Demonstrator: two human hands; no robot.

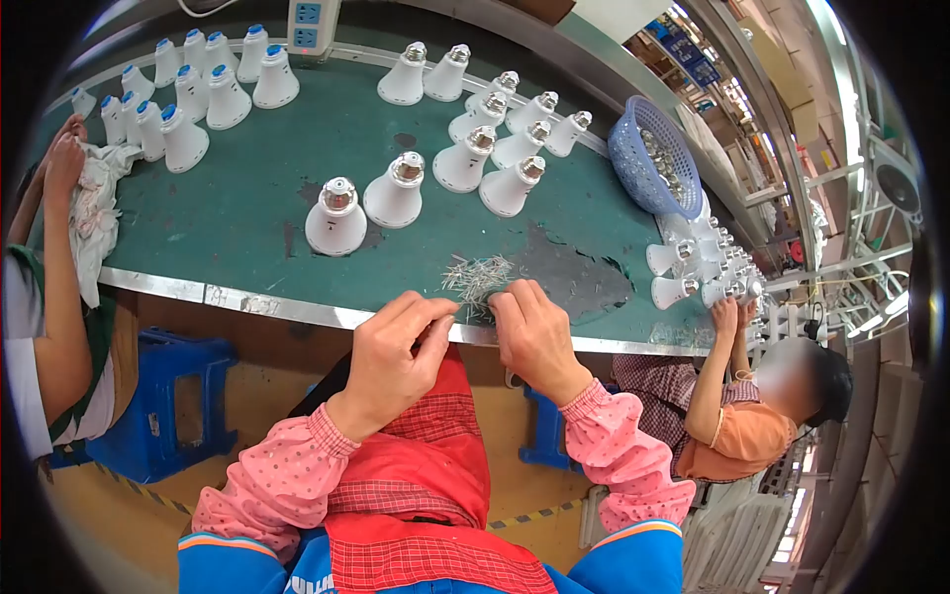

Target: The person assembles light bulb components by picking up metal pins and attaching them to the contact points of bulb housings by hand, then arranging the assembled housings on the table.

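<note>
Both my hands are over the front edge of the green table [247, 223], beside a small pile of thin metallic pieces [478, 277]. My left hand [396, 351] is closed, thumb against fingers, just left of the pile. Close to the pile's right side, my right hand [534, 332] is also closed in a pinch. Whatever either hand holds is too small to make out. Beyond them stand white bulb housings with silver screw caps, the nearest being one housing [336, 223] and another [394, 196] to its right.
White housings with blue tops [185, 144] stand back left, near a co-worker's hand and cloth [97, 203]. A blue basket [643, 158] of small metal parts sits at the right. Past it, another co-worker [752, 426] reaches to more housings [673, 290]. A socket strip [310, 28] lies at the back.
</note>
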